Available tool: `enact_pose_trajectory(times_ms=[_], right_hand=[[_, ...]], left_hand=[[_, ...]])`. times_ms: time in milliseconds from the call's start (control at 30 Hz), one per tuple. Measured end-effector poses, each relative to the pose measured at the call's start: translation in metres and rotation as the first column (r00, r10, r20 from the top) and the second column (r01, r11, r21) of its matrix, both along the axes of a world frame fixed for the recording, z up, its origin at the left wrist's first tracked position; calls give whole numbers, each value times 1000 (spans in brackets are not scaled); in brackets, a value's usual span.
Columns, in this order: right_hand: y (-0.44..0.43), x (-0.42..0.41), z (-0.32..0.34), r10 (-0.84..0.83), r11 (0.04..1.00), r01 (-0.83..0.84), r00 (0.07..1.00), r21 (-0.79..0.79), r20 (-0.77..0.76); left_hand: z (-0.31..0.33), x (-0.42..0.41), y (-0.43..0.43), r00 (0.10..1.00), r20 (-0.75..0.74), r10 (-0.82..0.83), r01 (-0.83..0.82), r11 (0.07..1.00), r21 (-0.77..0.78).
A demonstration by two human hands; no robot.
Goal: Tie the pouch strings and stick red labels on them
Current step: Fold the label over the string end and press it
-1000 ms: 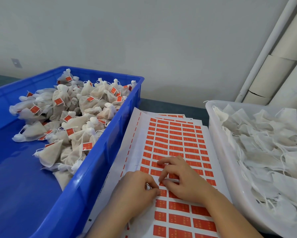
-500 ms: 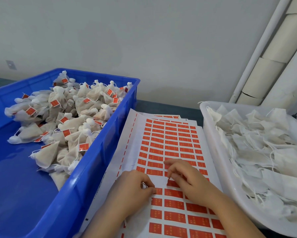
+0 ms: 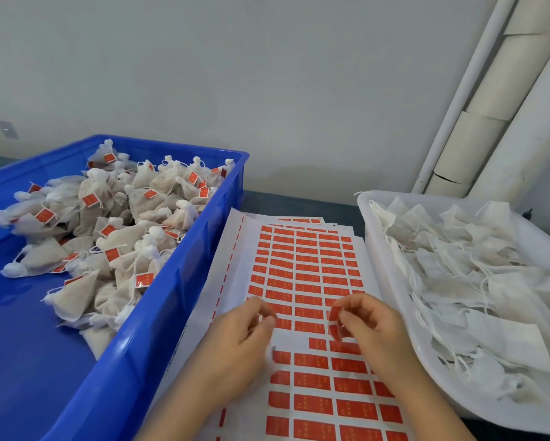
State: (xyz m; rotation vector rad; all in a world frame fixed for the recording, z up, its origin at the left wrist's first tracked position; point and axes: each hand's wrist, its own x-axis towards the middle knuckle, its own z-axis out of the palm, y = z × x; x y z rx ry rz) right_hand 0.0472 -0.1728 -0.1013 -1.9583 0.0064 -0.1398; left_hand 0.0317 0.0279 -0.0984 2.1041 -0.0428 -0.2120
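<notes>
Head view, lower centre of the frame: the right hand (image 3: pixel 372 329) pinches one red label (image 3: pixel 333 313) between thumb and forefinger, held just above the label sheet (image 3: pixel 302 268) on the dark worktop (image 3: pixel 299 203). The left hand (image 3: pixel 238 338) hovers beside it over the sheet, fingers curled; motion blur hides whether they grip anything. At left a blue crate (image 3: pixel 171 313) holds tied pouches (image 3: pixel 133 218), many carrying red tags. At right a white tray (image 3: pixel 391 281) holds flat untied pouches (image 3: pixel 477 281) with loose strings
</notes>
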Motion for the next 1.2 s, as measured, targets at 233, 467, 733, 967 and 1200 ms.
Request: enact_pose_trajectory(times_ms=[233,467,733,967,1200], right_hand=[[28,0,20,-7,931,22,999,364,-43],[38,3,11,89,621,90,979,779,-184],[41,1,-3,161,606,162,934,779,-320],[42,-3,-7,148,616,181,929,767,-338],[45,-4,-5,163,611,174,927,772,-338]], left_hand=[[17,12,-3,992,125,-19,47,975,-218],[-4,21,-13,987,79,140,-94,901,-424],[-16,21,-10,964,186,192,-105,912,-396],[-19,16,-9,956,267,124,-59,970,-237],[-16,16,-7,938,312,150,-46,947,-319]])
